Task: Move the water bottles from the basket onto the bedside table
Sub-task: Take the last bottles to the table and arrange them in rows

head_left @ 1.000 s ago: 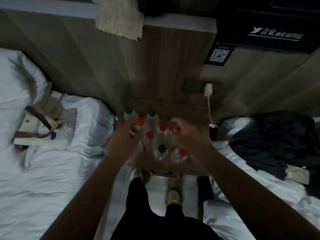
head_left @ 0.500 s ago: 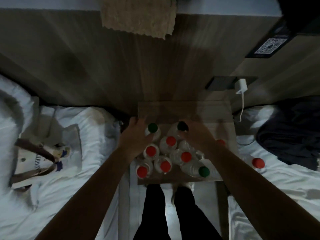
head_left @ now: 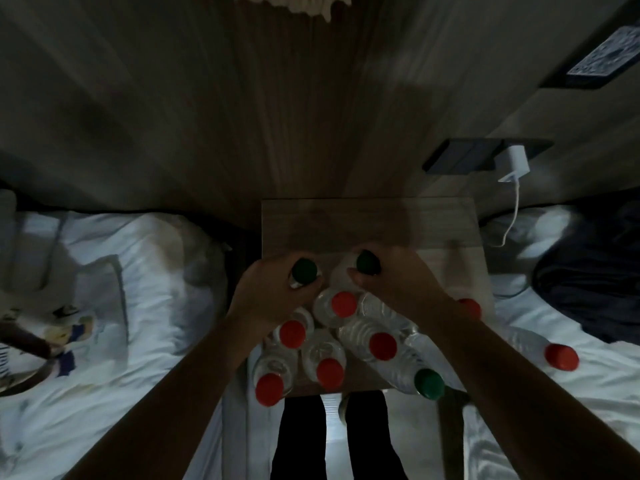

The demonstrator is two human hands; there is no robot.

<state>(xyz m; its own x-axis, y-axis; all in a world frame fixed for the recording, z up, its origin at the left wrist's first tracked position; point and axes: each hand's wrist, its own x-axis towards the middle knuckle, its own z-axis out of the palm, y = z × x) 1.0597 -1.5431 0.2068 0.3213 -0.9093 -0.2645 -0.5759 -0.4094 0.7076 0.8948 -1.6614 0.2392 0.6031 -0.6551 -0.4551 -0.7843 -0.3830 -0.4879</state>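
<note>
Light: dim, underlit room; brightest = white bedding (head_left: 149,306) at 8 and 4 o'clock.
Shadows: wood wall (head_left: 242,116) at 12 mottled w/ dark patches; soft shadow over bedside table (head_left: 363,220) top.
Blur: wall grain smeared in streaks at 12.
Distortion: wide-angle; forearms (head_left: 173,393) balloon toward 7 and 5.
Colour: red caps (head_left: 343,304) vivid despite gloom.
</note>
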